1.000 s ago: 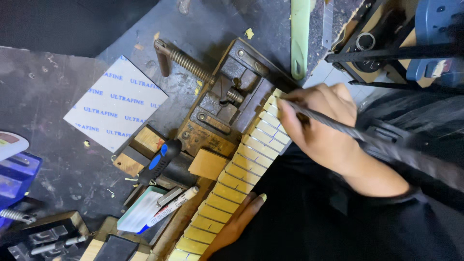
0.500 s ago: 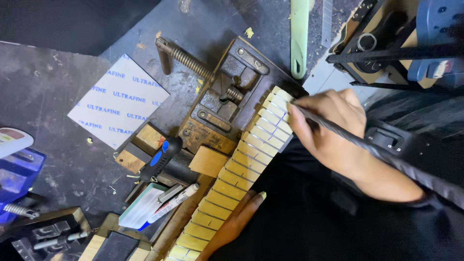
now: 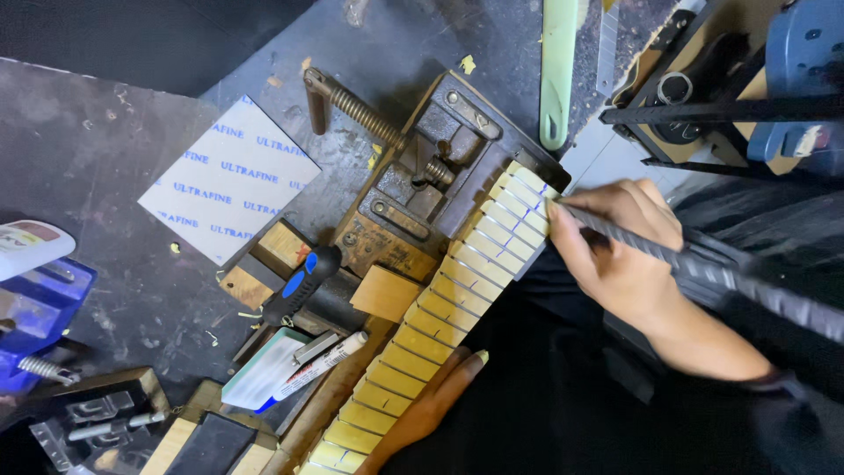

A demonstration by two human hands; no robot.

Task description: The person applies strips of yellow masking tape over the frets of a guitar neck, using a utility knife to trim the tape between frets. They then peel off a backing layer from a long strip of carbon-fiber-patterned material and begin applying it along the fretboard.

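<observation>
A fretted guitar neck (image 3: 440, 317) with a pale yellow fingerboard lies diagonally, its upper end clamped in a rusty metal vise (image 3: 413, 189). My right hand (image 3: 620, 251) grips a long dark ribbed file (image 3: 721, 277), whose tip touches the fingerboard's upper end near the edge. My left hand (image 3: 431, 405) rests against the lower side of the neck, fingers along its edge; most of that hand is hidden under the neck.
A white sheet of sandpaper backing (image 3: 230, 180) lies on the dark bench at left. A blue-and-black handled tool (image 3: 299, 286), a marker pen (image 3: 321, 362), wood blocks (image 3: 385, 292), a pale green strip (image 3: 559, 70) and a blue tray (image 3: 35, 308) surround the vise.
My right hand and the file have slid a little to the right along the upper end of the fingerboard. The left hand and the neck stay put.
</observation>
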